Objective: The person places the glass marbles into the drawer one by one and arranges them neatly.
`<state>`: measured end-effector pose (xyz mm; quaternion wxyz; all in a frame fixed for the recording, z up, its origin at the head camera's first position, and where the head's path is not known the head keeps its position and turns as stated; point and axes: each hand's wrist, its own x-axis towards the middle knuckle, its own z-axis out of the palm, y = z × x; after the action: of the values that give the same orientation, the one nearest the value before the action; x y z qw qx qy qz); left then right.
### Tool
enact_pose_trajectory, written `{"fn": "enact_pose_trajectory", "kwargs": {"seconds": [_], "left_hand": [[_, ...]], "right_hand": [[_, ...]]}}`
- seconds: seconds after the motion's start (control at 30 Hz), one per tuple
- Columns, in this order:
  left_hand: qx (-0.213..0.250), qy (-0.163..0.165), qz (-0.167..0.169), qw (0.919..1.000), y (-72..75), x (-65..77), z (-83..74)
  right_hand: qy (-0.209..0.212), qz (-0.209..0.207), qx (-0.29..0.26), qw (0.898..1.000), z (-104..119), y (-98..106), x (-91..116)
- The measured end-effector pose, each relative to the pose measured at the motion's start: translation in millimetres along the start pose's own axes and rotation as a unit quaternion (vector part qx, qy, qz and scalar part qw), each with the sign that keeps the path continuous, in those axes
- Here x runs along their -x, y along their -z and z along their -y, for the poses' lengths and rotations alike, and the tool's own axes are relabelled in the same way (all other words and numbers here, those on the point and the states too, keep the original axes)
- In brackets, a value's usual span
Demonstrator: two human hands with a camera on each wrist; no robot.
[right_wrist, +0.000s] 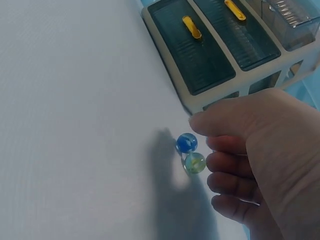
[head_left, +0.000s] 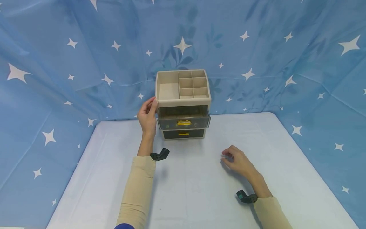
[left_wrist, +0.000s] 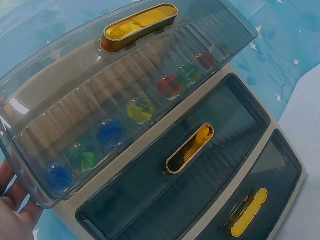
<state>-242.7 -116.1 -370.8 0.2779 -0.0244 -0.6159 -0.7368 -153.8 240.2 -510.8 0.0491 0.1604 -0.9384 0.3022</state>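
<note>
A beige desktop organizer [head_left: 184, 101] with dark see-through drawers stands at the back of the table. Its top drawer [left_wrist: 150, 65] is pulled out, with several coloured glass marbles [left_wrist: 111, 132] lying inside. My left hand [head_left: 148, 116] grips the organizer's left side near the upper front edge; part of its fingers shows beside the drawer in the left wrist view. My right hand [head_left: 237, 160] is low over the table, fingers loosely bent. Just off its fingertips in the right wrist view are a blue marble [right_wrist: 187, 143] and a yellow-green marble [right_wrist: 195, 163], side by side.
The organizer's top has one large compartment [head_left: 168, 90] and several small ones [head_left: 186, 83]. The middle drawer [left_wrist: 175, 165] and bottom drawer [left_wrist: 262, 195] are closed. Blue star-patterned cloth [head_left: 114, 63] hangs behind and beside the white tabletop [head_left: 186, 190].
</note>
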Motion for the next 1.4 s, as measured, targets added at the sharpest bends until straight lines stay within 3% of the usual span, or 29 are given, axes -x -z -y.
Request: {"fn": "enact_pose_trajectory", "kwargs": {"seconds": [0.3,1.4], "left_hand": [[-0.003,0.003,-0.003,1.0,0.2,0.5,-1.0],[-0.001,0.005,0.0,1.0,0.1,2.3,-4.1]], "right_hand": [[-0.014,0.026,0.006,1.0,-3.0,-2.9,3.3],[-0.004,0.028,0.009,1.0,-0.9,-1.3,1.4]]}}
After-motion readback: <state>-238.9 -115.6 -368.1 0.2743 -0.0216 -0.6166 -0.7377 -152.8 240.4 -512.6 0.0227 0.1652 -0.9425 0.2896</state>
